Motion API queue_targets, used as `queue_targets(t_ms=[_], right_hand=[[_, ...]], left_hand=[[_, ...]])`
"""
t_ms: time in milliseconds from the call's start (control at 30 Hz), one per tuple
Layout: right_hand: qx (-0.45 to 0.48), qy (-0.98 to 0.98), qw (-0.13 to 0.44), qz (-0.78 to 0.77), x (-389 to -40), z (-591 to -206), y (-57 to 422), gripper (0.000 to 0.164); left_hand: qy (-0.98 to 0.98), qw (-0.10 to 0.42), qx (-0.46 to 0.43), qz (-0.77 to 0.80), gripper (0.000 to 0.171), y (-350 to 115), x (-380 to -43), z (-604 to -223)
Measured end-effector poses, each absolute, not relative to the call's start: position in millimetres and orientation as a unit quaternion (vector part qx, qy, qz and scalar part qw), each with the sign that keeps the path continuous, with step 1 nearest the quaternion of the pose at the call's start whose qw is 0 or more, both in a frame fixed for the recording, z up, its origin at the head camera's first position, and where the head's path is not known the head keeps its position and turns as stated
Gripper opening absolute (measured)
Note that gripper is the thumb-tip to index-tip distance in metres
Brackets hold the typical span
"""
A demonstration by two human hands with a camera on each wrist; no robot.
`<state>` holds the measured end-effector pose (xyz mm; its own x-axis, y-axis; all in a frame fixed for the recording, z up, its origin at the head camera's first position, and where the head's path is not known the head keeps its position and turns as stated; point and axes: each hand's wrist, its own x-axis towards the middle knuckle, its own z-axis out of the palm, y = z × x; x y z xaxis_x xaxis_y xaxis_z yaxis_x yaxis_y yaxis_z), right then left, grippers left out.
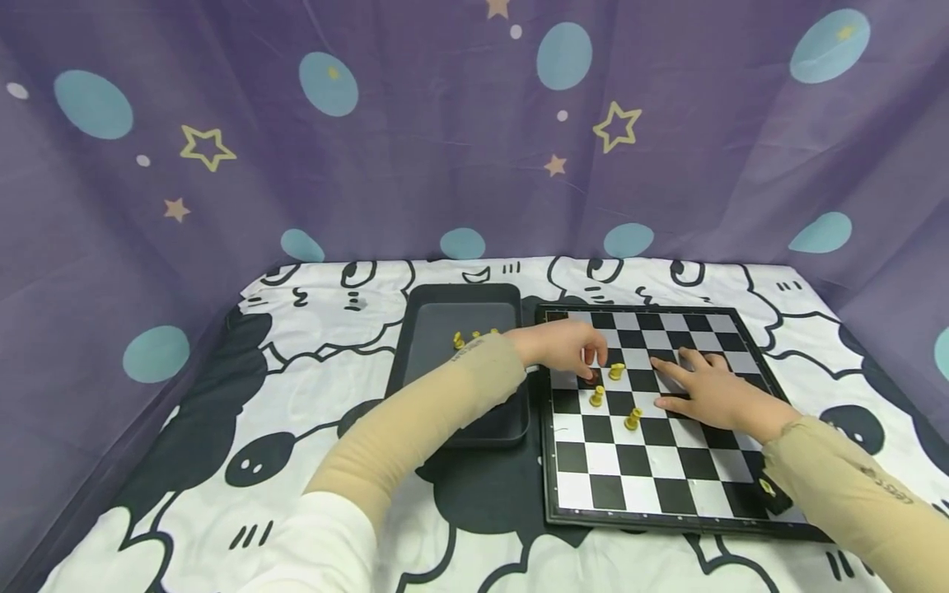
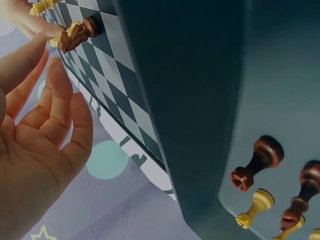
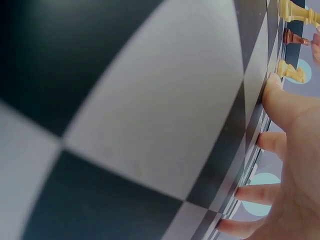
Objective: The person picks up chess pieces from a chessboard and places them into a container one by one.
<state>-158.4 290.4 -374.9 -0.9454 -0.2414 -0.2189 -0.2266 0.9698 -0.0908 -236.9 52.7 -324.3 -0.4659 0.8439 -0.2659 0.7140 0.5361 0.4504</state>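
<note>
A purple curtain printed with blue ovals and stars hangs behind a white cloth with black cartoon drawings, where a black-and-white chequered chessboard lies beside a dark grey rectangular tray holding yellow and brown chess pieces. A person's right hand rests on the chessboard, fingers spread and gripping nothing. The left hand reaches over the near-left squares, its fingers loosely bent, not wrapped around anything. A dark brown chess piece stands upright on the chessboard just beyond the left thumb and index fingertips; whether they touch cannot be told. Three yellow chess pieces stand nearby.
</note>
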Motion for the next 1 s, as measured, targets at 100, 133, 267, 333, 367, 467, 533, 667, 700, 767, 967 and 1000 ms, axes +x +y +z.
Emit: queue_targets(t_ms=[100,133,267,333,367,467,533,667,700,767,967,1000], right_hand=[[-0.118,0.986,0.115,-0.03,-159,-374,291,0.079],[-0.118,0.986,0.115,-0.031,-159,-374,291,0.078],[-0.117,0.985,0.118,-0.036,-158,-374,291,0.078],[-0.118,0.985,0.118,-0.042,-158,-375,292,0.078],[-0.118,0.985,0.119,-0.044,-158,-375,292,0.077],[-0.117,0.985,0.119,-0.047,-157,-376,292,0.076],[-0.118,0.985,0.118,-0.047,-157,-377,292,0.076],[-0.123,0.985,0.115,-0.046,-156,-378,291,0.075],[-0.124,0.985,0.114,-0.046,-156,-378,291,0.075],[-0.125,0.985,0.114,-0.046,-157,-377,291,0.074],[-0.128,0.984,0.111,-0.046,-158,-377,291,0.074],[-0.128,0.985,0.111,-0.046,-158,-377,291,0.074]], left_hand=[[0.845,0.24,0.461,0.131,0.025,55,-238,-324],[0.845,0.241,0.46,0.128,0.024,56,-238,-324],[0.848,0.244,0.456,0.113,0.021,60,-239,-325],[0.848,0.244,0.459,0.107,0.02,62,-240,-326],[0.847,0.244,0.461,0.103,0.019,63,-241,-327],[0.844,0.243,0.468,0.096,0.018,65,-242,-330],[0.844,0.246,0.467,0.093,0.017,66,-243,-331],[0.844,0.256,0.461,0.096,0.016,66,-242,-331],[0.844,0.257,0.46,0.097,0.015,65,-242,-331],[0.844,0.258,0.46,0.098,0.013,65,-242,-331],[0.842,0.258,0.464,0.093,0.01,65,-243,-330],[0.842,0.258,0.464,0.093,0.01,65,-244,-330]])
